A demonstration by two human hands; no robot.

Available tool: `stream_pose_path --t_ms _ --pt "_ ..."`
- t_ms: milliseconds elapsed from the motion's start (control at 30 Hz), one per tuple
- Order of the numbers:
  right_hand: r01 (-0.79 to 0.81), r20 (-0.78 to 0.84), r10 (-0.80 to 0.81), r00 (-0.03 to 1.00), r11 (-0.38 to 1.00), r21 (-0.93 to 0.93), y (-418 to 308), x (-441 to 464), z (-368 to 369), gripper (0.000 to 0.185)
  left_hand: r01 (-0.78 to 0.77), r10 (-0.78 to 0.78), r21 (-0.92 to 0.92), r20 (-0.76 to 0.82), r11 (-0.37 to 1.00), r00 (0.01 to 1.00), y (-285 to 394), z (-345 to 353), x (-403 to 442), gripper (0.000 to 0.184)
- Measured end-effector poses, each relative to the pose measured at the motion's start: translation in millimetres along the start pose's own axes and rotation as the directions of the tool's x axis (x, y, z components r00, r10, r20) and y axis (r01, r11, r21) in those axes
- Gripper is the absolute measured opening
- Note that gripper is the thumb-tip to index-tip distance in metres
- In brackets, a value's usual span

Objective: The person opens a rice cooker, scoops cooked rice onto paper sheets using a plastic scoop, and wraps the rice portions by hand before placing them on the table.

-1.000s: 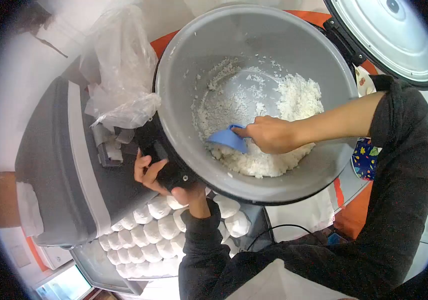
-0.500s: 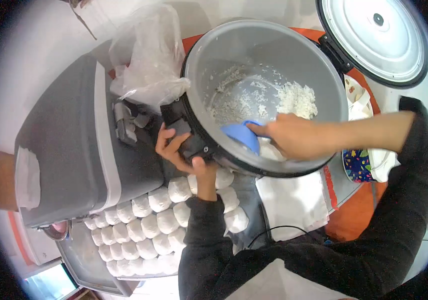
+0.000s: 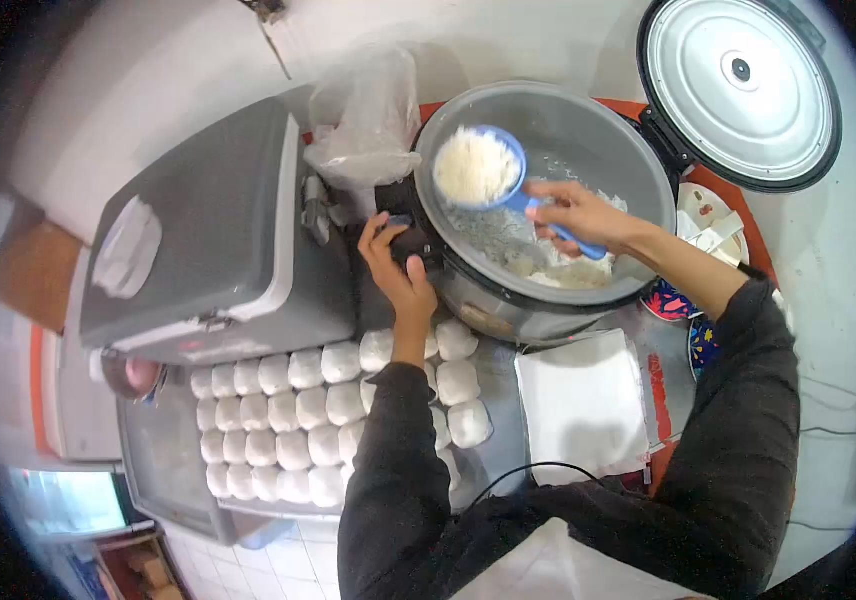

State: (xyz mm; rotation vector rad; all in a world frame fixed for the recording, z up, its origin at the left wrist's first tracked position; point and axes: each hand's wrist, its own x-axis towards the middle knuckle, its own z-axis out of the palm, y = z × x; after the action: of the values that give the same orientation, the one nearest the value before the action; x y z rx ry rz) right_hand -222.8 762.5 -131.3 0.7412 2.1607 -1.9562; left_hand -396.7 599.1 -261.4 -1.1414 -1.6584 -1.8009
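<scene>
My right hand (image 3: 580, 220) grips the handle of a blue scoop (image 3: 523, 201), which is heaped with white rice (image 3: 475, 167) and held over the left part of the large grey pot (image 3: 548, 105). More rice lies on the bottom of the pot. At the pot's left side, my left hand (image 3: 398, 268) has its fingers spread around the black side handle (image 3: 414, 238). Below that forearm are rows of round white wrapped bundles (image 3: 313, 408) on a tray, partly hidden by my sleeve.
A grey cooler box (image 3: 208, 220) stands at the left, with a clear plastic bag (image 3: 373, 120) behind it. The round lid (image 3: 708, 90) stands open at upper right. White sheets (image 3: 583, 400) lie before the pot; patterned containers (image 3: 703, 335) are on the right.
The scoop has come up from the rice inside the pot, now full, and moved left with my right hand. The pot, tilted before, now stands more upright. The view has shifted.
</scene>
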Motion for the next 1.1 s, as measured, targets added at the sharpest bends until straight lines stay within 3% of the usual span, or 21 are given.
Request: stream_pose_path --t_ms 33,67,100,167,233,267,333,367,400,433,500,567,633,667,700,733,767,800,833,900,1100 --pt "0.11 -0.016 -0.108 0.994 0.989 0.104 -1.8 -9.7 1.7 0.055 -0.003 0.003 0.026 -0.002 1.0 1.0 9.5 -4.6 2.6 0.05" --pt "0.209 -0.046 -0.204 0.978 0.956 0.208 -1.8 -22.1 3.7 0.055 0.092 -0.091 -0.019 0.056 0.996 0.994 19.9 -7.8 2.2 0.049" --pt "0.198 -0.029 -0.196 0.98 0.956 0.218 0.4 -39.7 6.9 0.055 0.199 -0.19 -0.063 0.12 0.978 0.974 31.2 -10.5 -0.4 0.05" --pt "0.295 -0.154 -0.262 0.953 0.92 0.258 12.2 -87.6 15.0 0.055 0.25 -0.249 0.028 0.242 0.968 0.938 61.1 -23.4 -11.4 0.053" --pt "0.29 -0.132 -0.26 0.957 0.902 0.32 40.8 -131.3 25.1 0.057 0.256 -0.287 0.168 0.195 0.952 0.938 103.3 -27.6 -39.7 0.054" --pt "0.309 -0.202 -0.24 0.95 0.829 0.466 61.4 -152.2 35.8 0.057 0.163 -0.215 0.226 0.225 0.96 0.95 108.7 -27.7 -67.6 0.056" --pt "0.286 -0.284 -0.128 0.95 0.719 0.634 106.0 -186.7 54.1 0.055 0.145 -0.271 0.304 0.425 0.941 0.864 141.8 -28.9 -124.0 0.058" --pt "0.236 -0.287 -0.045 0.957 0.697 0.677 138.8 -198.8 60.3 0.052 0.104 -0.216 0.234 0.529 0.967 0.82 130.6 -26.4 -182.0 0.058" --pt "0.173 -0.211 -0.017 0.977 0.645 0.745 173.2 -205.6 62.8 0.048 0.104 -0.233 0.231 0.652 0.967 0.722 139.0 -22.5 -211.4 0.067" --pt "0.103 -0.133 0.008 0.991 0.583 0.806 208.9 -208.9 66.5 0.044 0.116 -0.25 0.243 0.651 0.963 0.717 148.5 -17.4 -230.9 0.067" --pt "0.083 -0.177 0.099 0.979 0.6 0.796 280.9 -202.1 76.3 0.045 0.105 -0.381 0.371 0.831 0.923 0.405 162.7 -8.4 -260.6 0.088" --pt "0.082 -0.238 0.172 0.956 0.622 0.779 303.1 -203.5 75.9 0.046 0.021 -0.385 0.406 0.847 0.914 0.365 147.7 -8.5 -286.2 0.099" --pt "0.041 -0.328 0.256 0.91 0.729 0.683 308.6 -200.5 79.4 0.048 -0.065 -0.398 0.44 0.858 0.896 0.324 141.4 -9.0 -292.3 0.11" --pt "0.035 -0.455 0.108 0.884 0.955 0.294 318.5 -194.9 79.8 0.054 -0.055 -0.395 0.432 0.864 0.9 0.312 137.2 -9.0 -294.4 0.115" --pt "0.035 -0.453 0.108 0.885 0.954 0.297 335.3 -186.8 81.0 0.054 -0.045 -0.393 0.424 0.87 0.905 0.298 135.2 -8.6 -294.0 0.119" --pt "0.067 -0.456 -0.273 0.847 0.906 -0.418 349.9 -177.7 81.5 0.058 -0.043 -0.396 0.427 0.869 0.903 0.298 134.2 -7.5 -294.0 0.119" --pt "0.038 -0.205 -0.553 0.808 0.396 -0.917 364.9 -174.8 81.6 0.063 -0.035 -0.402 0.432 0.863 0.901 0.306 135.1 -7.4 -295.3 0.12" --pt "0.039 -0.161 -0.44 0.884 0.412 -0.91 360.2 -175.4 83.0 0.07 -0.027 -0.407 0.435 0.86 0.9 0.308 137.3 -8.8 -296.9 0.122" --pt "0.035 -0.167 -0.438 0.883 0.416 -0.908 350.9 -176.2 74.6 0.07 -0.024 -0.408 0.437 0.856 0.899 0.319 135.4 -9.0 -296.4 0.123" --pt "0.166 0.055 -0.335 0.941 0.311 -0.936 335.6 -177.1 56.5 0.068 -0.018 -0.405 0.437 0.849 0.899 0.34 134.8 -9.6 -302.6 0.125" --pt "0.247 0.163 -0.302 0.939 0.266 -0.932 347.6 -172.7 57.3 0.077 0.026 -0.432 0.447 0.847 0.894 0.309 136.8 -7.7 -297.5 0.124"
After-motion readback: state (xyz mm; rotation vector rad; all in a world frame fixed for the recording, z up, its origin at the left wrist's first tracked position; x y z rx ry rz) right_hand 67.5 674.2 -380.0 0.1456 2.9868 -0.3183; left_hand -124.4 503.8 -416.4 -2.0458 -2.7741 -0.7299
